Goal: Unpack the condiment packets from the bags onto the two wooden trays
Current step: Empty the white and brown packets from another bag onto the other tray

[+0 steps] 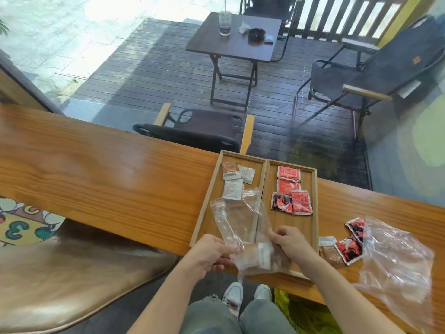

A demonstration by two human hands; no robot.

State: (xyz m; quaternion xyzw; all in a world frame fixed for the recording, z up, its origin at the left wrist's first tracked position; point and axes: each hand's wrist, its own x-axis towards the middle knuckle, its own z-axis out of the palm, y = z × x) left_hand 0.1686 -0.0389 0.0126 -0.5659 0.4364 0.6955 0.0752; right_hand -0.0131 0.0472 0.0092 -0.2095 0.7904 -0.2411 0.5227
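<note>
Both hands work the clear zip bag over the trays.
Left hand (212, 253) and right hand (290, 242) pinch the clear zip bag (243, 227) between them, spreading it so its white packets (263, 253) drop onto the left wooden tray (204, 213) just beyond.

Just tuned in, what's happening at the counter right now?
A person holds a clear zip bag with both hands, left hand and right hand, above the near end of two wooden trays. The left tray has pale and brown packets, the right tray red ones. More packets and another bag lie on the counter beside them.
</note>
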